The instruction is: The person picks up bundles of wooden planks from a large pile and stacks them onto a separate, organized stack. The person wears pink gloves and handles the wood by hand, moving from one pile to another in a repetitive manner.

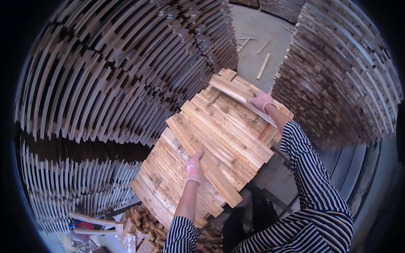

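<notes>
In a pale pink work glove, my left hand (194, 168) is closed on the edge of a wooden plank (206, 162). That plank lies slantwise across a layer of boards (158, 170), its near end sticking out past them. My right hand (262, 101), gloved the same way, reaches further off and grips another wooden board (232, 87) at the far side of the layer. This board looks tilted up on its edge. The undersides of both grips are hidden.
Tall stacks of timber strips rise on the left (126, 76) and on the right (333, 76). Loose strips (263, 66) lie on the concrete floor beyond. At lower left is a heap of wood offcuts (145, 227), beside a red and pink object (82, 232).
</notes>
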`<action>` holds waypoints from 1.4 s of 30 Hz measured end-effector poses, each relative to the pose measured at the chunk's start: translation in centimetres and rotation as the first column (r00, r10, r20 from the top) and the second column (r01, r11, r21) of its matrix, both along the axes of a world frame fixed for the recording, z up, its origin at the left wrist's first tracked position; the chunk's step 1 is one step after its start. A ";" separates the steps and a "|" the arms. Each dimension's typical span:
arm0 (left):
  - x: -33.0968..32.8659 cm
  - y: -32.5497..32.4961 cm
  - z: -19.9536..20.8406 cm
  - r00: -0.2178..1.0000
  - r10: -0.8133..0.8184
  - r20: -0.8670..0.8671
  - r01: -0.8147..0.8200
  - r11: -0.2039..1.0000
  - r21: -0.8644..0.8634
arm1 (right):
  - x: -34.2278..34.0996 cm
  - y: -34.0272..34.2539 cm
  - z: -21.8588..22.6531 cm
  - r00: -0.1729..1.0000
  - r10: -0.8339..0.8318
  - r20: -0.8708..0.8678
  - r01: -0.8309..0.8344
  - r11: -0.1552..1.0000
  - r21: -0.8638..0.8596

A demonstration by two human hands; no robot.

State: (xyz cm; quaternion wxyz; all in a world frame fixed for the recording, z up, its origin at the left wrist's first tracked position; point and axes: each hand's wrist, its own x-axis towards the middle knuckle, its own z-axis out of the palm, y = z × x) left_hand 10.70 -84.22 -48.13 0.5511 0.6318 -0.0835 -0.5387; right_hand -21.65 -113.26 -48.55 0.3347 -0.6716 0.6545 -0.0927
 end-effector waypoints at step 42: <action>0.0 -1.9 -2.3 0.983 -0.180 0.026 0.176 0.977 0.123 | 0.3 2.3 -2.1 0.943 0.149 -0.297 -0.235 0.932 -0.278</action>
